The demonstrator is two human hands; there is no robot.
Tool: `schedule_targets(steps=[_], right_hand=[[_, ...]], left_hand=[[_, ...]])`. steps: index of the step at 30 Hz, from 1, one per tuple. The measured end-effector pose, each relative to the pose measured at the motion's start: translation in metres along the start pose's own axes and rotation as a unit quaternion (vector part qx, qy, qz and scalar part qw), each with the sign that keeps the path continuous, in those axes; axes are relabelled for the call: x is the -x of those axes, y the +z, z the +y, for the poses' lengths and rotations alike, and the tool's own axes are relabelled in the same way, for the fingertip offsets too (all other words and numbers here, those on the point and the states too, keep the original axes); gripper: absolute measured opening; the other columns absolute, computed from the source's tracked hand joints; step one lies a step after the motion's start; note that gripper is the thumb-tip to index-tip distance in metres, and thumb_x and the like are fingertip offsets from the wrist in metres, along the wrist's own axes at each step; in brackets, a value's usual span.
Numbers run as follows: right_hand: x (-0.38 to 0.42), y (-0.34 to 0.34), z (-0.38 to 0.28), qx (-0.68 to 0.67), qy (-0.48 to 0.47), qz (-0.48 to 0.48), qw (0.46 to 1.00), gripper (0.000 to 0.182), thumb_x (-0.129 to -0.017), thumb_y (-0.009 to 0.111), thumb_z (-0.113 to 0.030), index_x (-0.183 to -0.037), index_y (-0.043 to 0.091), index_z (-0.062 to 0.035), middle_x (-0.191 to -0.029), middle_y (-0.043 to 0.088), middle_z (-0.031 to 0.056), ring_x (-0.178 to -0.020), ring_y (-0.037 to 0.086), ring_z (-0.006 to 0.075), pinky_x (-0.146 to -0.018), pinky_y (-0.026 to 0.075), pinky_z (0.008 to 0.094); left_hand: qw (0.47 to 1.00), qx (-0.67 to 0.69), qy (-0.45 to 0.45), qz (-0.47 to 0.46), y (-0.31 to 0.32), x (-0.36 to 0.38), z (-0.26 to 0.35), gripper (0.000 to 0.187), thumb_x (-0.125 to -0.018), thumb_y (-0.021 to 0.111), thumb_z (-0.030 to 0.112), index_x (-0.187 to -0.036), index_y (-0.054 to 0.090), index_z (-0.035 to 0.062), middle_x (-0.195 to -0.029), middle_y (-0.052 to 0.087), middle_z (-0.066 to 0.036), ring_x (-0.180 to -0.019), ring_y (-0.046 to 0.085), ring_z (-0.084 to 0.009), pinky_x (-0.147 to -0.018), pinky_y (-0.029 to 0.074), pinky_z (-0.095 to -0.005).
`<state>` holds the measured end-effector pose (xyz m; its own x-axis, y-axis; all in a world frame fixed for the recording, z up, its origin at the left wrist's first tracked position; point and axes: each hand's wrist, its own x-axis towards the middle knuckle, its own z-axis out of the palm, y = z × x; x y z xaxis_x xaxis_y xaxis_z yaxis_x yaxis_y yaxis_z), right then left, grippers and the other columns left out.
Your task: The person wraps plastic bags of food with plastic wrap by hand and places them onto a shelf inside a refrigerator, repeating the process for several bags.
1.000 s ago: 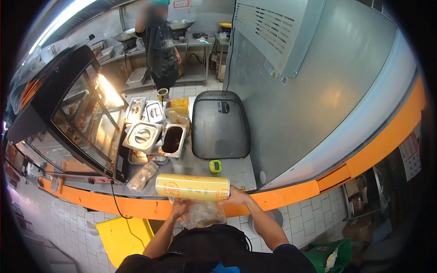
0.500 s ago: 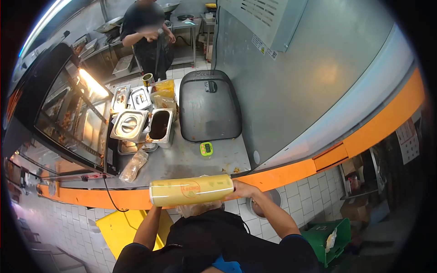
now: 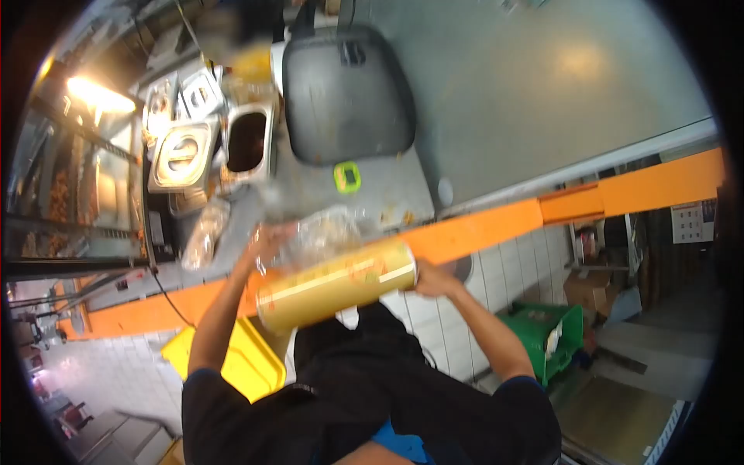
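A large yellowish roll of cling film [image 3: 337, 283] is held in front of my body, tilted with its right end higher. My right hand [image 3: 434, 279] is closed around that right end. Beyond the roll, at the counter's front edge, lies a crumpled clear plastic bundle [image 3: 329, 231]. My left hand [image 3: 267, 244] is off the roll, at the left side of this bundle, its fingers smeared by motion. I cannot tell whether it grips the clear plastic.
On the steel counter [image 3: 302, 194] sit a green timer [image 3: 347, 177], a black lid-like panel [image 3: 349, 101], lidded steel pans [image 3: 184, 155], an open pan of dark sauce [image 3: 248, 143] and a wrapped packet [image 3: 205, 232]. A lit display case [image 3: 74, 186] stands left, a green crate [image 3: 542, 341] lower right.
My left hand has left the roll's left end and moved forward to the clear bundle, which now shows beyond the roll. The roll has tilted and the view has tipped downward.
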<state>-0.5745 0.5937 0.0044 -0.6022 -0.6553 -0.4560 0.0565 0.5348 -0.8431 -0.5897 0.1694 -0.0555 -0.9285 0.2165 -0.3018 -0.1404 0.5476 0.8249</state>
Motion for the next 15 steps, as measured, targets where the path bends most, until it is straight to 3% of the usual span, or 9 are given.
schedule_targets(steps=[1,2,3,4,6,8,12,14,15], right_hand=[[-0.002,0.005,0.008,-0.028,-0.011,0.030,0.999,0.041,-0.073,0.082,-0.007,-0.111,0.068,-0.0008,-0.102,0.073,0.0085,-0.092,0.065,0.0151,-0.086,0.051,0.0329],[0.003,0.006,0.000,-0.076,-0.030,0.013,0.997,0.044,-0.073,0.084,-0.009,-0.112,0.068,0.0007,-0.103,0.073,0.0070,-0.090,0.064,0.0135,-0.083,0.051,0.0304],[0.008,0.004,-0.006,-0.133,0.031,0.001,0.991,0.044,-0.072,0.085,-0.009,-0.112,0.068,0.0018,-0.105,0.073,0.0063,-0.091,0.064,0.0132,-0.082,0.051,0.0303],[0.013,0.006,-0.014,-0.091,0.077,0.005,0.993,0.043,-0.073,0.085,-0.009,-0.111,0.069,0.0017,-0.104,0.073,0.0066,-0.091,0.063,0.0122,-0.082,0.050,0.0301],[0.017,0.013,-0.014,-0.048,0.122,0.012,0.991,0.042,-0.073,0.085,-0.009,-0.110,0.069,0.0017,-0.103,0.073,0.0069,-0.090,0.061,0.0112,-0.082,0.050,0.0299],[0.023,0.027,0.000,-0.041,-0.031,0.057,0.997,0.035,-0.076,0.083,-0.016,-0.107,0.072,-0.0029,-0.103,0.073,0.0123,-0.096,0.066,0.0171,-0.089,0.049,0.0321],[0.023,0.037,-0.003,-0.032,0.005,0.117,0.993,0.033,-0.079,0.081,-0.014,-0.107,0.071,-0.0027,-0.103,0.073,0.0121,-0.097,0.066,0.0204,-0.090,0.048,0.0345],[0.023,0.036,-0.027,-0.253,0.088,0.111,0.957,0.033,-0.078,0.080,-0.010,-0.108,0.069,-0.0019,-0.104,0.072,0.0133,-0.098,0.067,0.0269,-0.090,0.049,0.0363],[0.020,0.036,-0.023,-0.254,0.089,0.115,0.956,0.033,-0.078,0.080,-0.010,-0.108,0.069,-0.0019,-0.104,0.072,0.0133,-0.098,0.067,0.0269,-0.090,0.049,0.0363]], left_hand=[[1.000,0.013,-0.018,0.021,-0.003,-0.002,0.014,0.027,-0.097,0.059,0.021,-0.113,0.071,0.0040,-0.095,0.075,-0.015,-0.086,0.066,-0.0107,-0.081,0.054,-0.0304],[0.999,0.008,-0.051,0.005,-0.006,-0.006,0.023,0.029,-0.097,0.060,0.023,-0.115,0.070,0.0037,-0.095,0.075,-0.015,-0.083,0.062,-0.0084,-0.077,0.053,-0.0303],[0.997,0.002,-0.078,-0.005,-0.007,-0.010,0.026,0.031,-0.097,0.061,0.025,-0.117,0.069,0.0033,-0.095,0.075,-0.014,-0.080,0.059,-0.0061,-0.073,0.053,-0.0302],[0.996,0.005,-0.085,-0.012,-0.003,-0.010,0.020,0.031,-0.097,0.061,0.025,-0.117,0.069,0.0033,-0.095,0.075,-0.014,-0.080,0.059,-0.0061,-0.073,0.053,-0.0302],[0.992,0.062,0.099,0.042,0.001,-0.015,0.009,0.030,-0.096,0.062,0.026,-0.115,0.070,0.0034,-0.094,0.074,-0.014,-0.082,0.059,-0.0058,-0.076,0.052,-0.0285],[0.995,0.063,0.070,0.046,0.004,-0.016,0.006,0.030,-0.096,0.063,0.026,-0.115,0.070,0.0030,-0.098,0.074,-0.015,-0.085,0.061,-0.0068,-0.079,0.052,-0.0280],[0.993,0.015,0.052,0.108,0.007,-0.004,0.009,0.028,-0.096,0.064,0.024,-0.114,0.071,0.0040,-0.105,0.074,-0.013,-0.090,0.064,-0.0091,-0.084,0.051,-0.0276],[0.993,0.020,0.048,0.109,-0.002,-0.006,-0.004,0.027,-0.096,0.064,0.025,-0.113,0.072,0.0049,-0.100,0.075,-0.011,-0.089,0.065,-0.0102,-0.083,0.052,-0.0282],[0.992,0.024,0.046,0.112,-0.011,-0.011,-0.012,0.027,-0.096,0.064,0.025,-0.112,0.073,0.0058,-0.095,0.076,-0.008,-0.087,0.066,-0.0113,-0.083,0.052,-0.0287]])
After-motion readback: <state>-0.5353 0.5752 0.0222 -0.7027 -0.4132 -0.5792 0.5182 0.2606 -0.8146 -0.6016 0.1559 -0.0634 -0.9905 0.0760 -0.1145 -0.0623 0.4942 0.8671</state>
